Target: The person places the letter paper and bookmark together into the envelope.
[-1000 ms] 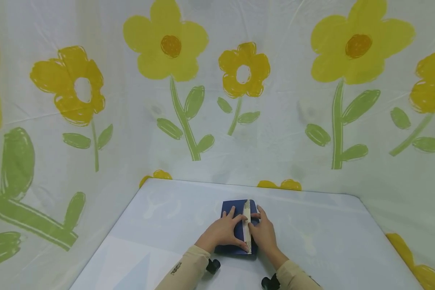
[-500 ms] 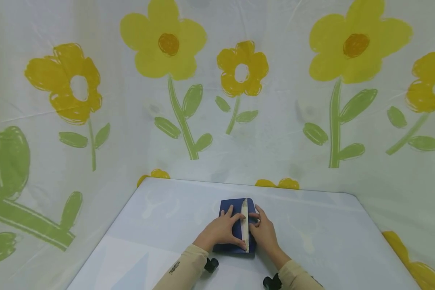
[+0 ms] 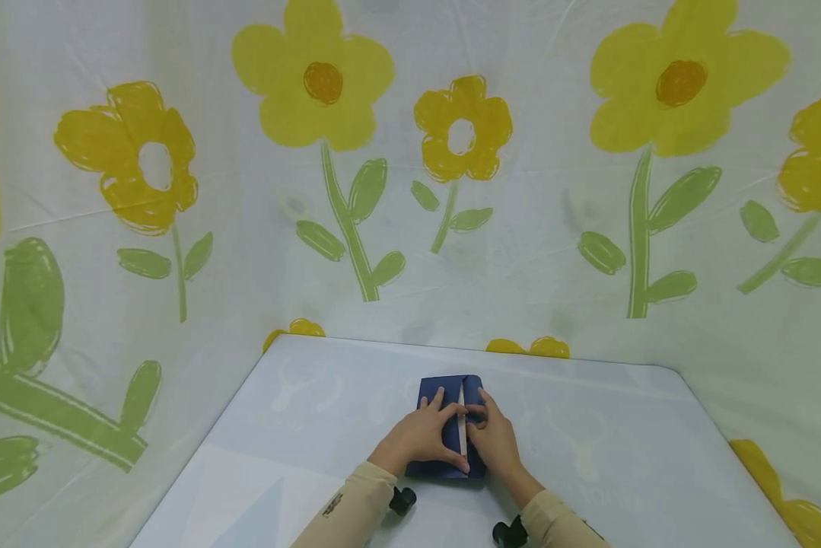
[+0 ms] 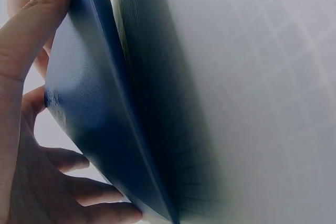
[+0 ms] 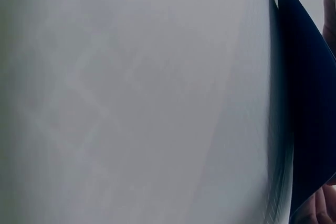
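Observation:
A dark blue notebook-like item (image 3: 437,470) lies on the table, with a flap (image 3: 477,457) along its right side and a narrow whitish strip between flap and front. My left hand (image 3: 420,438) rests on the front with fingers spread, thumb near the strip's lower end and index fingertip near its middle. Bent fingers of my right hand (image 3: 498,441) pinch the flap at its inner edge. Close up in the left wrist view, the blue cover (image 4: 100,93) stands over a layered, page-like edge. In the right wrist view the cover (image 5: 312,108) hides most of the right hand.
The white table (image 3: 588,449) extends around the item on all sides. Behind it hangs a pale curtain (image 3: 520,274) printed with yellow flowers. Dark wrist cameras, such as the left one (image 3: 403,500), sit close to the tabletop.
The right flap has moved left over the whitish strip, so the strip looks narrower. My right hand has shifted slightly left with it; my left hand stays in place on the front.

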Action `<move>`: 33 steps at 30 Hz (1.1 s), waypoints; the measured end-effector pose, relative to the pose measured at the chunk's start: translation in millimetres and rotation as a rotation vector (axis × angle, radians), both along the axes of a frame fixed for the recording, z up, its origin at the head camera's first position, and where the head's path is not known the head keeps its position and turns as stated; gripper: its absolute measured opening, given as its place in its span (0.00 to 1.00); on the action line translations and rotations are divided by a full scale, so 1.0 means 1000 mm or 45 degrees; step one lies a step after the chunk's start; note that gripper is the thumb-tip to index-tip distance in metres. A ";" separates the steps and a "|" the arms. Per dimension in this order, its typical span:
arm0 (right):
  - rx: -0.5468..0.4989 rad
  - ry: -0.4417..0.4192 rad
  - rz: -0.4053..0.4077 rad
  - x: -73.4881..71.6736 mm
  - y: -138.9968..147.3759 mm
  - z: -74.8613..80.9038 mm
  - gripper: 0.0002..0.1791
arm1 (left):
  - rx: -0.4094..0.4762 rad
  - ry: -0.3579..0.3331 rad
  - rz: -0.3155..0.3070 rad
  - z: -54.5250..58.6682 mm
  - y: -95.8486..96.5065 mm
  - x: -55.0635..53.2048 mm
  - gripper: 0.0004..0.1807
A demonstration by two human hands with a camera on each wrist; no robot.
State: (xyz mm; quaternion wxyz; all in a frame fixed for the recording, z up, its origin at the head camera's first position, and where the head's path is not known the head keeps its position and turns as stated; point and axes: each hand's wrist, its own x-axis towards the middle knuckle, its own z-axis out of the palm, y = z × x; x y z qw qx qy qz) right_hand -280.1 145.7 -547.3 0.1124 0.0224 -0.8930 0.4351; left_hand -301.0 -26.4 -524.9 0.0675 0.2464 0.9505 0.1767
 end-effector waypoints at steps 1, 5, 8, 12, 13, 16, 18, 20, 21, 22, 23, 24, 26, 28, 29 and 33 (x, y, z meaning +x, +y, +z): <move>0.006 0.009 0.004 0.000 0.000 0.000 0.39 | 0.001 -0.004 -0.001 0.000 0.000 0.000 0.58; 0.013 0.016 0.005 -0.002 0.000 -0.001 0.39 | 0.002 0.001 -0.004 0.000 0.000 -0.001 0.58; 0.010 0.017 0.000 -0.001 0.000 -0.002 0.39 | -0.001 0.008 -0.005 -0.001 0.000 -0.001 0.59; 0.002 0.034 -0.006 -0.001 0.001 -0.001 0.39 | -0.010 0.008 -0.002 -0.002 0.001 -0.001 0.58; -0.003 0.037 -0.016 -0.001 0.001 -0.001 0.39 | -0.013 0.011 -0.002 -0.002 0.001 -0.001 0.57; -0.011 0.040 -0.051 -0.001 0.003 0.000 0.39 | -0.025 0.016 -0.005 -0.002 0.001 -0.001 0.56; -0.025 0.031 -0.076 -0.001 0.006 0.000 0.39 | -0.041 0.015 -0.007 -0.002 0.002 -0.001 0.56; -0.040 0.018 -0.093 -0.001 0.009 0.000 0.39 | -0.066 0.015 -0.004 -0.002 0.003 -0.001 0.56; -0.045 0.017 -0.095 -0.002 0.010 0.000 0.39 | -0.082 0.015 -0.004 -0.002 0.003 -0.001 0.57; -0.048 0.016 -0.096 -0.002 0.011 0.000 0.39 | -0.097 0.013 -0.001 -0.001 0.003 -0.001 0.57; -0.054 0.014 -0.095 -0.002 0.012 0.000 0.39 | -0.113 0.010 0.005 -0.002 0.004 -0.001 0.57; -0.054 0.010 -0.099 -0.002 0.013 0.000 0.39 | -0.129 0.014 0.007 -0.002 0.004 0.000 0.58; -0.056 0.009 -0.100 -0.001 0.015 -0.001 0.39 | -0.153 0.020 0.012 -0.004 0.005 0.000 0.59; -0.058 0.006 -0.104 -0.001 0.016 -0.002 0.38 | -0.176 0.037 0.016 -0.009 0.006 0.001 0.61; -0.054 0.005 -0.110 -0.001 0.017 -0.002 0.38 | -0.190 0.049 0.017 -0.011 0.006 0.002 0.62; -0.013 0.010 -0.124 0.000 0.020 -0.004 0.36 | -0.218 0.100 0.019 -0.018 0.005 0.004 0.65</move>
